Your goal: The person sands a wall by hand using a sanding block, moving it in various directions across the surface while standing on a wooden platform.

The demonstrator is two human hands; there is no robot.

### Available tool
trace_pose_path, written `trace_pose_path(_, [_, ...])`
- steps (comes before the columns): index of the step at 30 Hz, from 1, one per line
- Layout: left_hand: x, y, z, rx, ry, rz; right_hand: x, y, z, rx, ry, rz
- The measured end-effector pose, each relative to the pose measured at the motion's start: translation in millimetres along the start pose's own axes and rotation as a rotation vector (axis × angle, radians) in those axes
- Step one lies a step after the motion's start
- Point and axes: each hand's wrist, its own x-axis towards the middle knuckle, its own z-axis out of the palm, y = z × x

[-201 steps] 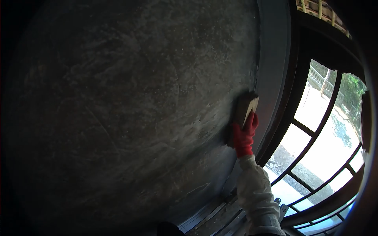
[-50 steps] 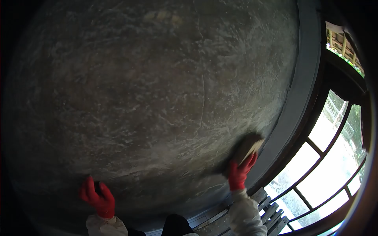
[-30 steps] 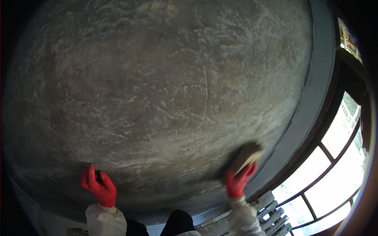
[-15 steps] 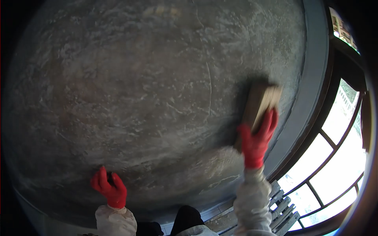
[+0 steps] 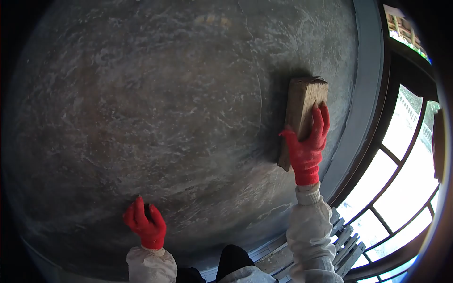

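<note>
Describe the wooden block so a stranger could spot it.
Find the big grey wall, then its side nearest the window. The red-gloved right hand holds the wooden block: brown, thick and boxy, unlike the grey slats below.

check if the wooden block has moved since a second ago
Yes, up the wall: the wooden block, with the right hand on it, was lower than the pale crack and now sits beside it.

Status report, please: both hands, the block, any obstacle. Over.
Right hand gripping wooden block at wall. Left hand lower, fingers curled, contents unclear. No obstruction visible beside block.
</note>
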Motion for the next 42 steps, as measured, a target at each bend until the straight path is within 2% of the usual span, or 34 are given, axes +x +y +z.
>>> trace_pose_path(3, [1,2,0,0.043,0.008,0.010,-38,0,-1,-0.103,-0.035,0.081])
trace_pose_path(5, [2,5,1,-0.017,0.031,-0.023,-138,11,-8,-0.145,-0.082,0.122])
trace_pose_path(7, [1,6,1,-0.079,0.045,-0.065,-242,13,-23,-0.130,-0.218,0.130])
trace_pose_path(9, [2,5,3,-0.079,0.066,-0.008,-322,24,-42,-0.102,-0.342,0.116])
trace_pose_path(12, [1,4,1,-0.094,0.052,-0.013,-265,1,-26,0.006,-0.219,0.155])
trace_pose_path(18, [3,4,2,-0.030,0.066,0.012,-5,-51,11,-0.005,-0.022,-0.018])
trace_pose_path(21, [8,6,-1,0.004,0.046,0.000,-4,-56,16,-0.033,0.017,-0.010])
trace_pose_path(22, [9,6,0,0.013,0.055,-0.006,-31,-53,12,-0.061,-0.028,0.027])
trace_pose_path(24, [9,7,3,-0.045,0.147,0.003,-119,-42,4,-0.073,-0.089,0.108])
trace_pose_path(27, [8,7,4,-0.097,0.132,0.013,-264,-17,-17,-0.055,-0.250,0.011])
trace_pose_path(29, [8,8,2,-0.096,0.125,0.016,-265,-22,-21,-0.032,-0.262,0.019])
trace_pose_path(31, [9,8,2,-0.098,0.113,0.026,-229,-39,-17,0.010,-0.225,0.036])
trace_pose_path(36, [6,4,4,-0.088,0.108,0.024,-17,-100,22,0.028,-0.037,-0.022])
trace_pose_path(39, [10,4,0,-0.091,0.071,0.041,-2,-108,31,-0.015,0.029,-0.034])
trace_pose_path(42, [10,6,1,-0.120,0.148,0.030,-107,-92,16,-0.055,-0.094,0.011])
